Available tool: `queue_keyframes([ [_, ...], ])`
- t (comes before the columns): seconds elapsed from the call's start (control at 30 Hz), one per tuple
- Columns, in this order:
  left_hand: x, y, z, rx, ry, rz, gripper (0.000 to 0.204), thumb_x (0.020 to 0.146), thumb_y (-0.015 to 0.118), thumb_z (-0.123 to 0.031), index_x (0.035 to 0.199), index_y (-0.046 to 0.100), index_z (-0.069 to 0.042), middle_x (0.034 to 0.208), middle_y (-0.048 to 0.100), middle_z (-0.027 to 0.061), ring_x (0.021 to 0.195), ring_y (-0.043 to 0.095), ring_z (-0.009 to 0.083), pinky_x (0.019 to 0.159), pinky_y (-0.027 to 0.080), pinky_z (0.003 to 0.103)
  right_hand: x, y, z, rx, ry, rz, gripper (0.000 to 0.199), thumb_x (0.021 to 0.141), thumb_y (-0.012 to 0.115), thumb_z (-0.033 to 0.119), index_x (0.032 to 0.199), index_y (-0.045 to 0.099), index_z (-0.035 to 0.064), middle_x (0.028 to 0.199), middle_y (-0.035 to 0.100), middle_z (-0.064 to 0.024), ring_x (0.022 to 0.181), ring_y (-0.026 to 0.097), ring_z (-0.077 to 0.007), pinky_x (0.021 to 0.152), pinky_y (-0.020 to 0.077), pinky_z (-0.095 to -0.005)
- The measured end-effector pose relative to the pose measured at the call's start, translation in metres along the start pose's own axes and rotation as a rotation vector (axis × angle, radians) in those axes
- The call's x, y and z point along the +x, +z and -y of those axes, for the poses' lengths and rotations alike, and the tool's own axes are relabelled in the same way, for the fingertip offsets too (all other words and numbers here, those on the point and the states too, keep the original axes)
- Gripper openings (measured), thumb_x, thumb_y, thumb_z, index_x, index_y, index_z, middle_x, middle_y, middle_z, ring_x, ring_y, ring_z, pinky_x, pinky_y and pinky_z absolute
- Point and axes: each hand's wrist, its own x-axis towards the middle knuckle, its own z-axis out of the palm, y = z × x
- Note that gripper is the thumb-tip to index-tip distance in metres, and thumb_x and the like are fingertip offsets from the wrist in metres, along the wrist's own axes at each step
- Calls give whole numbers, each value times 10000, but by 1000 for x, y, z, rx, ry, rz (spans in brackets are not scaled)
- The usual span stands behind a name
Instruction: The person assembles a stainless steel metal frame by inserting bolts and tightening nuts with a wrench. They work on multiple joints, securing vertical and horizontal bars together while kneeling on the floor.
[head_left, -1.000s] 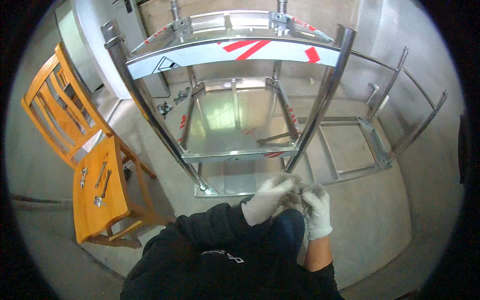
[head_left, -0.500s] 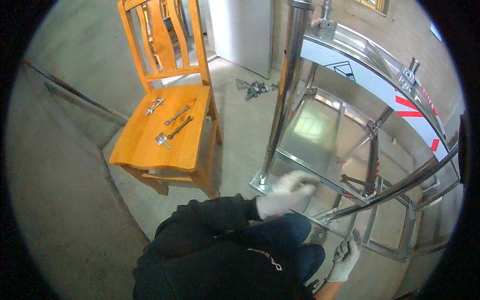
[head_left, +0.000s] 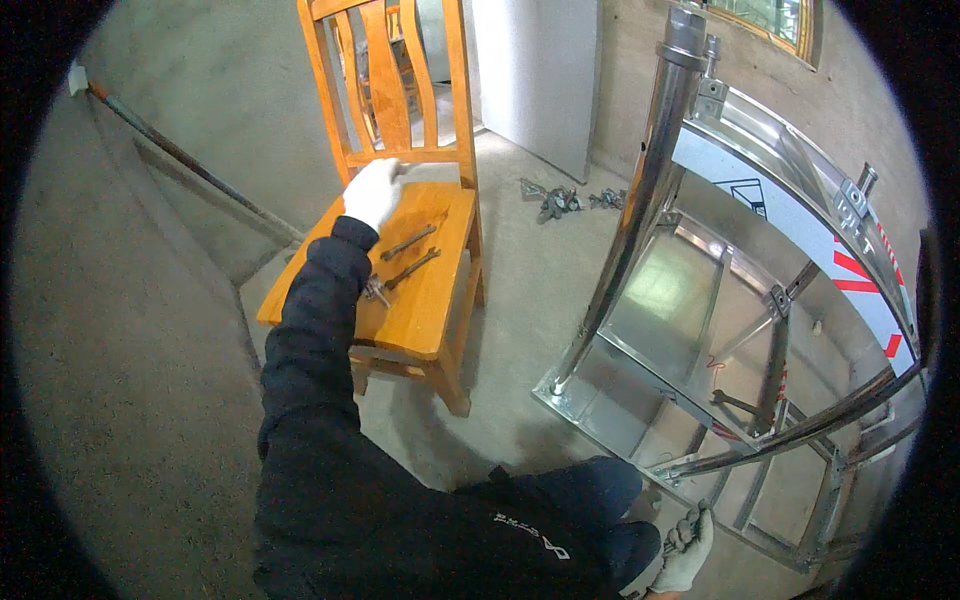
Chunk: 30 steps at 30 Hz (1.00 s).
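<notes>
1 hand (L) now over chair, prev. nr rack.

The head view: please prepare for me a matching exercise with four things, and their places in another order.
1. left hand
2. right hand
3. lone wrench
4. two wrenches

A. on a metal shelf
B. beside a knee
C. lying on the chair's seat
D. near the backrest

Pairs: 1-D; 2-B; 3-A; 4-C
</notes>
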Motion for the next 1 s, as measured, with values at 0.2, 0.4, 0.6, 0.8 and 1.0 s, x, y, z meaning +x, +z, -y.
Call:
queue_keyframes([
  [0.2,-23,67,103,243,-271,334,253,846,619,-234,1043,665,-82,990,670,197,983,640,344,869,505,435,-9,3,7,-18,51,-97,219,953,575,253,1091,568,82,740,479,33,517,364,-54,434,273,-211],
  [0.4,-40,84,134,220,-289,228,199,833,598,-126,1004,691,-86,956,675,215,940,648,359,839,513,430,-2,-5,-1,-51,8,-67,179,954,557,250,1057,576,106,775,496,54,545,366,-34,435,254,-190],
  [0.6,-47,68,157,-193,-502,310,204,709,745,-69,901,698,-19,810,695,157,727,662,266,705,522,364,-11,22,-5,-129,-6,-146,184,957,556,263,1050,575,105,767,509,55,548,368,-31,450,244,-188],
  [0.8,-56,52,159,-580,-681,228,192,705,729,23,885,663,11,721,650,78,595,594,164,563,488,317,-22,34,4,-101,15,-115,204,965,549,254,1087,573,92,761,516,51,534,365,-24,438,252,-183],
  [1.0,-56,38,133,-1068,-768,84,407,782,608,74,1184,557,39,888,653,119,630,603,172,519,498,302,1,-19,-6,-21,2,-77,195,967,548,243,1091,569,94,748,504,46,521,360,-24,414,256,-179],
])
